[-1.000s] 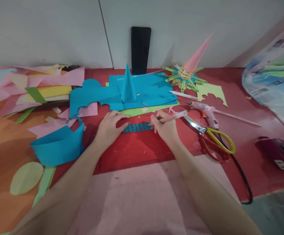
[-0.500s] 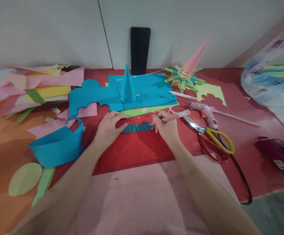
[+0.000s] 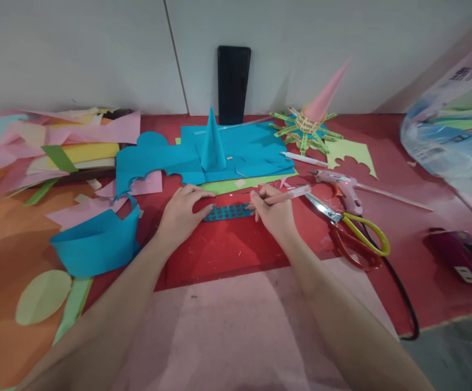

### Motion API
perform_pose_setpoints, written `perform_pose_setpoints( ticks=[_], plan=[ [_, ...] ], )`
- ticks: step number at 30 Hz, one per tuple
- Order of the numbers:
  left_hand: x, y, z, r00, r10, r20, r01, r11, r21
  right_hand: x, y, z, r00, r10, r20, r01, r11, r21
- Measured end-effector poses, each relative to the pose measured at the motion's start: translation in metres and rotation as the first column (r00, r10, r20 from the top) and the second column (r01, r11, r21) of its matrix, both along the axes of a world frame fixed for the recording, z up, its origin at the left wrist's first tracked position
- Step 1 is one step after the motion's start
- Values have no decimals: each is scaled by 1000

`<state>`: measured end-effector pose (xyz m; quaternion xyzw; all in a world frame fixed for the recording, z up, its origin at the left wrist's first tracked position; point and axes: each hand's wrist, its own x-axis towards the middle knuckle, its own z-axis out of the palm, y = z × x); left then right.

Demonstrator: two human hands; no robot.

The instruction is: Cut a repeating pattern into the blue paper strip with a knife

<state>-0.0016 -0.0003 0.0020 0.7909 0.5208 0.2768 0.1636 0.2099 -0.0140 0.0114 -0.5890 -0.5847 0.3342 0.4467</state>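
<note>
A narrow blue paper strip (image 3: 228, 212) with dark marks lies on a red sheet (image 3: 227, 250). My left hand (image 3: 182, 213) rests flat on the strip's left end, fingers spread. At the strip's right end, my right hand (image 3: 274, 212) is closed around a pink pen-like tool (image 3: 290, 194), its tip pointing at the strip. A blue paper cone (image 3: 212, 142) stands upright on blue sheets (image 3: 203, 155) just behind the hands.
Scissors with red and yellow handles (image 3: 347, 228) and a pink glue gun (image 3: 341, 187) lie to the right. A curved blue band (image 3: 97, 241) sits left. A pink cone on green strips (image 3: 313, 122), a black phone (image 3: 233, 84), paper piles (image 3: 36, 146) and a plastic bag (image 3: 451, 141) surround them.
Hardly anything has moved. My right hand shifts very slightly along the strip's right end while my left hand stays in place.
</note>
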Motion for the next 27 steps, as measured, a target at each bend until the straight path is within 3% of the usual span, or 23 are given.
perform_pose_setpoints(
  ticks=[16,27],
  plan=[
    [-1,0,1,1000,-11,-7,11,1000,4,-3,-2,9,999,-33,-9,33,999,-18],
    [-1,0,1,1000,-8,2,8,1000,-6,0,-1,6,998,-45,-45,44,999,-23]
  ],
)
